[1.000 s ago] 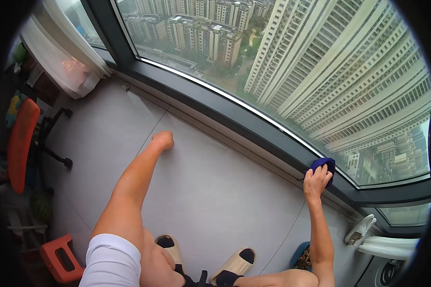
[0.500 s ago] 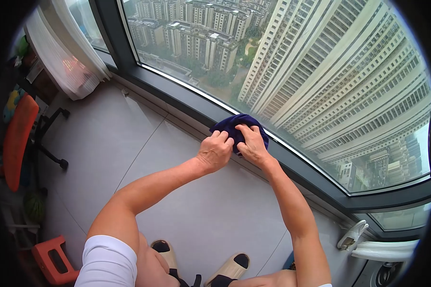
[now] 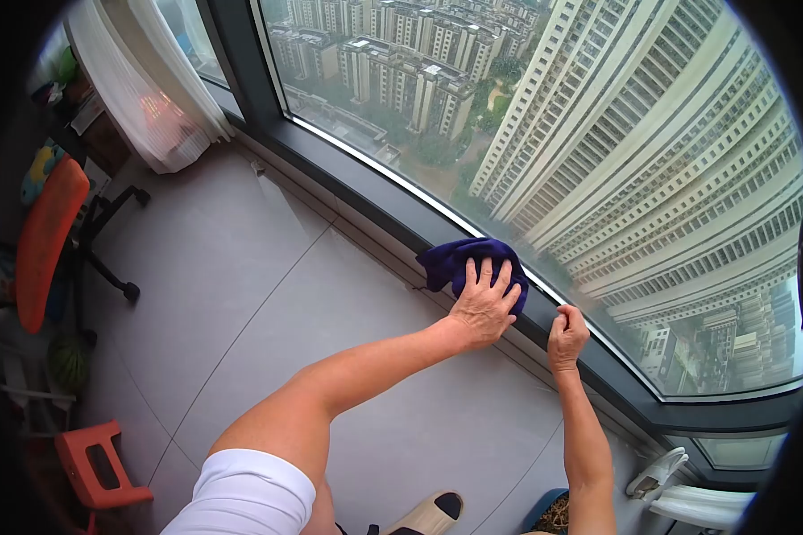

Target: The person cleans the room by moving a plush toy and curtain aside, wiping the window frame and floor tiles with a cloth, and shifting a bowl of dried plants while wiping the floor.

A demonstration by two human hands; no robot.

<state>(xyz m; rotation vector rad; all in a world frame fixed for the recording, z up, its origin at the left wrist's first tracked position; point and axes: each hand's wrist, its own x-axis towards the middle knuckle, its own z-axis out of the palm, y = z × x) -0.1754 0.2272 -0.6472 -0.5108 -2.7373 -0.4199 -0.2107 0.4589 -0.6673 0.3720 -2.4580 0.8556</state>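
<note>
A dark purple cloth (image 3: 446, 260) lies bunched on the dark window ledge (image 3: 375, 198). My left hand (image 3: 484, 308) presses flat on it, fingers spread over the fabric. To the right of the cloth, my right hand (image 3: 567, 337) is held over the ledge close to the glass, with its fingers curled closed. Whether anything is inside those fingers is too small to tell.
An orange chair (image 3: 49, 241) and a red-orange stool (image 3: 103, 468) stand at the left, with a watermelon (image 3: 68, 361) between them. White curtains (image 3: 143, 98) hang upper left. A blue pot (image 3: 544, 513) and white shoes (image 3: 658, 473) are lower right.
My left hand has moved right and spread onto the cloth. My right hand has let go of the cloth, shifted right and closed. Half a second ago both hands were at the cloth.
</note>
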